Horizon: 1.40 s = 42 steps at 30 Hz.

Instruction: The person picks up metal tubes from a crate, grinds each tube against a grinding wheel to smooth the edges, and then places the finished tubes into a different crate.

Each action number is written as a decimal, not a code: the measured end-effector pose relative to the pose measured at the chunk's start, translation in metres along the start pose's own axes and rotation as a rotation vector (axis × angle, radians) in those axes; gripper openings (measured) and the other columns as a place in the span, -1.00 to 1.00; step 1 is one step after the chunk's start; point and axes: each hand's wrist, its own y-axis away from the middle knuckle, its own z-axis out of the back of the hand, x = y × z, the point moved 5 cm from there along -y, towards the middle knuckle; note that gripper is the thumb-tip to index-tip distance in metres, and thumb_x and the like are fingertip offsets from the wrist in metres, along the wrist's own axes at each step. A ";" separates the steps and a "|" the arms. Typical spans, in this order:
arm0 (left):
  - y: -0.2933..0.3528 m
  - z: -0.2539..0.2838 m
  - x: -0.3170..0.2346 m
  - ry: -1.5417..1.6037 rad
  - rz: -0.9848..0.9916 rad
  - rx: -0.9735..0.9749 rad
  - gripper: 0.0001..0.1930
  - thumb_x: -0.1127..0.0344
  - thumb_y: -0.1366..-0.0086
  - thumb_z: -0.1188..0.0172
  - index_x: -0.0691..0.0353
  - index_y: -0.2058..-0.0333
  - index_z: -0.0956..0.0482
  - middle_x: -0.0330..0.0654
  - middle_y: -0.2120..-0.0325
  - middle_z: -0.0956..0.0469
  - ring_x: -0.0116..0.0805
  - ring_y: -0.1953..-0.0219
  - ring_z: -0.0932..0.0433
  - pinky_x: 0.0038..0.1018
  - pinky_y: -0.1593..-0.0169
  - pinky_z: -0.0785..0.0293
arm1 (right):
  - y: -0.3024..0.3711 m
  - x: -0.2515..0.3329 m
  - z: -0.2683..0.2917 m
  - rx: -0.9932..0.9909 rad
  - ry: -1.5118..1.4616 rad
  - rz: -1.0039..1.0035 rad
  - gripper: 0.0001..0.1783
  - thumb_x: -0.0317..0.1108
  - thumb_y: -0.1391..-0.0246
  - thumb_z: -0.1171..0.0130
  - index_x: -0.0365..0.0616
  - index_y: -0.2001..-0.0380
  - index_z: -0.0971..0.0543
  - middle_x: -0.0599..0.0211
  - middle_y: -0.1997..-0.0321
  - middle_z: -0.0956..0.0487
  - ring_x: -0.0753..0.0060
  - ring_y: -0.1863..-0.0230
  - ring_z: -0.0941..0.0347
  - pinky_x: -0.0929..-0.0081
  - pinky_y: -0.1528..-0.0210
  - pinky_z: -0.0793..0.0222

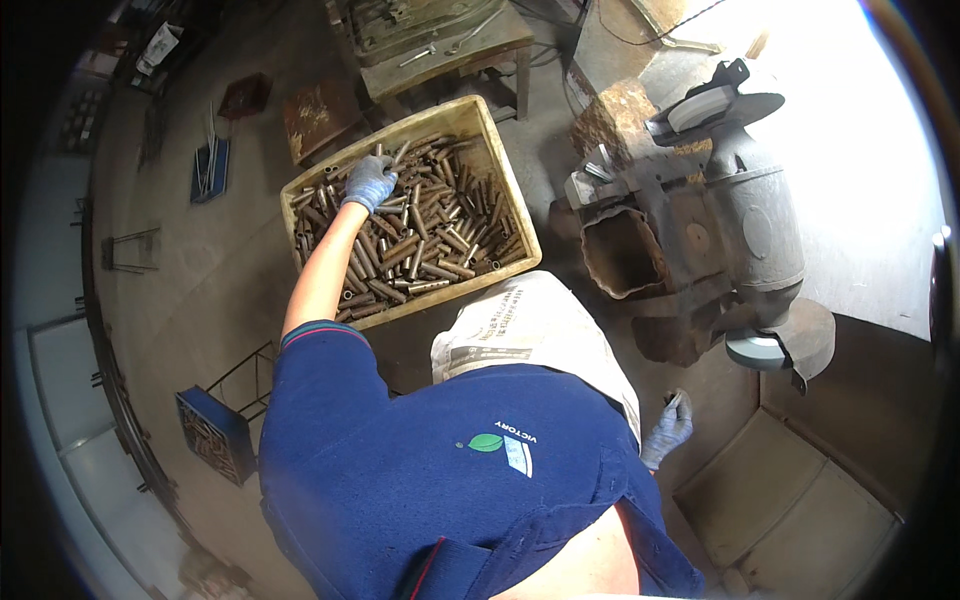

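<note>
in the head view, the left hand point(370, 184) reaches onto metal tubes point(418, 222) heaped in a yellowish bin point(517, 205), near the middle of its far edge; whether its grip grasps one cannot be told. the right hand point(670, 432), fingers curled, hangs well apart from the bin's near right corner, its contents unclear. the loose pile could likely roll, pinching fingers.
</note>
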 end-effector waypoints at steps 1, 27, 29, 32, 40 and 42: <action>0.004 0.003 -0.003 -0.034 -0.011 0.013 -0.67 0.25 -0.04 -0.19 0.12 0.16 -0.57 0.02 0.24 -0.54 -0.05 0.17 -0.52 -0.27 0.07 -0.42 | 0.002 0.003 -0.002 0.005 -0.024 0.009 -0.75 -0.38 -0.08 -0.07 -0.36 0.24 -0.54 0.27 0.32 -0.55 0.49 0.32 -0.45 0.52 0.20 -0.40; 0.004 -0.004 -0.042 -0.541 -0.380 0.135 -0.80 0.26 -0.01 -0.15 0.13 0.35 -0.57 -0.08 0.42 -0.58 -0.12 0.30 -0.57 -0.25 0.23 -0.48 | 0.012 -0.014 -0.020 0.048 -0.120 0.030 -0.81 -0.52 -0.03 -0.11 -0.37 0.27 -0.56 0.24 0.27 -0.57 0.48 0.29 -0.48 0.54 0.20 -0.44; 0.021 0.016 -0.059 -0.268 -0.221 0.001 -0.75 0.20 -0.05 -0.12 0.15 0.31 -0.57 -0.03 0.40 -0.57 -0.10 0.31 -0.57 -0.28 0.20 -0.48 | 0.016 -0.011 -0.018 0.052 -0.100 0.015 -0.80 -0.50 -0.05 -0.09 -0.37 0.25 -0.55 0.24 0.26 -0.56 0.48 0.28 -0.47 0.53 0.17 -0.43; 0.031 0.002 -0.072 0.793 -0.214 0.103 -0.78 0.42 -0.08 -0.18 0.31 0.25 -0.55 -0.19 0.44 -0.60 -0.40 0.47 -0.58 -0.49 0.35 -0.51 | 0.014 0.016 -0.024 0.069 -0.028 0.059 -0.80 -0.50 -0.05 -0.08 -0.38 0.25 -0.54 0.21 0.24 -0.55 0.45 0.24 -0.46 0.51 0.11 -0.41; 0.126 0.013 -0.273 1.200 -0.626 0.662 -0.71 0.51 -0.11 -0.20 0.40 0.15 -0.50 -0.17 0.34 -0.57 -0.49 0.33 -0.54 -0.59 0.21 -0.49 | -0.006 0.174 -0.085 0.252 0.039 0.440 -0.77 -0.58 0.20 -0.21 -0.30 0.34 -0.59 0.09 0.15 -0.55 0.22 0.12 -0.51 0.45 0.05 -0.40; 0.145 0.005 -0.305 1.235 -0.644 0.782 -0.66 0.50 -0.09 -0.21 0.44 0.12 -0.46 -0.11 0.32 -0.57 -0.40 0.30 -0.56 -0.55 0.17 -0.50 | -0.009 0.193 -0.090 0.300 -0.009 0.458 -0.68 -0.55 0.27 -0.25 -0.27 0.30 -0.58 0.09 0.03 -0.50 0.18 0.05 -0.48 0.41 0.03 -0.39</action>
